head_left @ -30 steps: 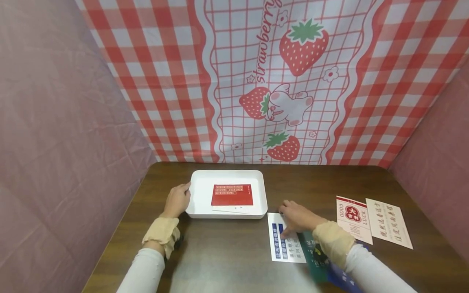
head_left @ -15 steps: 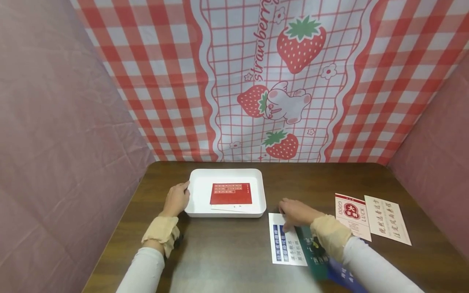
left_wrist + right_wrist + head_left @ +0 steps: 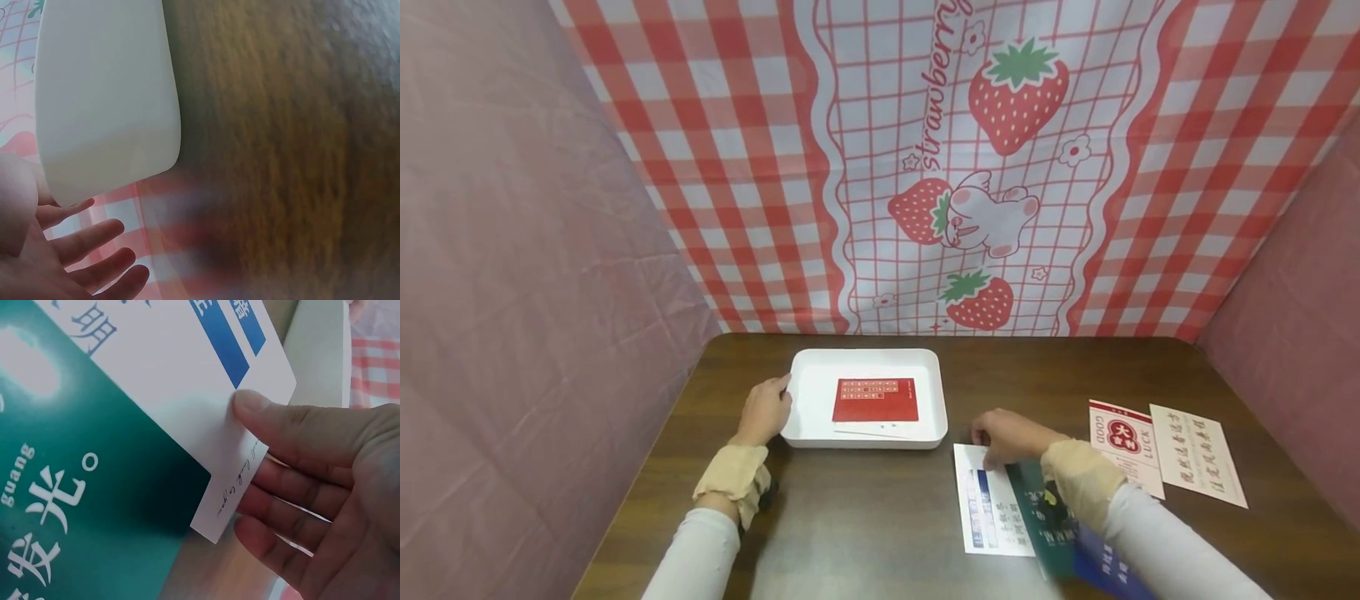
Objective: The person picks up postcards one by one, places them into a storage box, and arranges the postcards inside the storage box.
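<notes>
My left hand (image 3: 764, 411) is at the left rim of a white tray (image 3: 933, 367), fingers spread and relaxed beside the tray's outer wall (image 3: 112, 112) in the left wrist view. A red card (image 3: 876, 407) lies in the tray on a white one. My right hand (image 3: 1011, 436) pinches the far edge of a white card with blue strips (image 3: 981, 500), its thumb (image 3: 253, 407) on top and the other fingers partly hidden behind. Against that card lies a green card (image 3: 125, 500) with white characters. A blue card (image 3: 1108, 567) sits partly under the right forearm.
To the right on the wooden table (image 3: 865, 517) lie a red-and-white "GOOD LUCK" card (image 3: 1123, 442) and a cream card (image 3: 1198, 454) with writing. A checked strawberry cloth (image 3: 1000, 167) hangs behind the table's far edge; pink cloth (image 3: 550, 333) covers the sides.
The white card with blue strips has shifted slightly toward the near side, and its face now catches glare. My right thumb has drawn in toward the fingers. My left hand stays at the tray.
</notes>
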Motion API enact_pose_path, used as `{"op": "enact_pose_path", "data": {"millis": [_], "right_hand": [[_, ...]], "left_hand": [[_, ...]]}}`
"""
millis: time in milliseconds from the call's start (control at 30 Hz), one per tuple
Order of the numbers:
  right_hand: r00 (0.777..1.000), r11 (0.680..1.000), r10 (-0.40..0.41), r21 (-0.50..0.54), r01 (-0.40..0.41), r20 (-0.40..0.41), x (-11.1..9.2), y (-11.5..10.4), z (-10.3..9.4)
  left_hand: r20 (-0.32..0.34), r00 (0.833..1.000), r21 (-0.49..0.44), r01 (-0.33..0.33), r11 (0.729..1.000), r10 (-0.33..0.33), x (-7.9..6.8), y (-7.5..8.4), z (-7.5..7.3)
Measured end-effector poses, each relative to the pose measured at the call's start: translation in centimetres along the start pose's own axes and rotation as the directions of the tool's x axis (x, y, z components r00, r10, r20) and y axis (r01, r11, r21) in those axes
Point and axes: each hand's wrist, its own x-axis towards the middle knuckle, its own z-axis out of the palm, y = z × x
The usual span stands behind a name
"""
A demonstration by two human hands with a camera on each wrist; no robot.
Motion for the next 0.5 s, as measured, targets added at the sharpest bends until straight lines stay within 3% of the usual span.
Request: {"op": "enact_pose_path", "data": {"millis": [300,500], "right_hand": [[0.993,0.989,-0.117,0.089,0.116,0.012,-0.3,1.0,-0.6],[0.991,0.977,-0.135,0.169,0.133,0.005,-0.5,1.2,-1.1]], "left_hand": [[-0.001,1.0,0.0,0.016,1.0,-0.016,0.1,-0.2,0.1],[0.016,0.999,-0.003,0.032,0.999,-0.032,0.1,-0.1,0.1]]}}
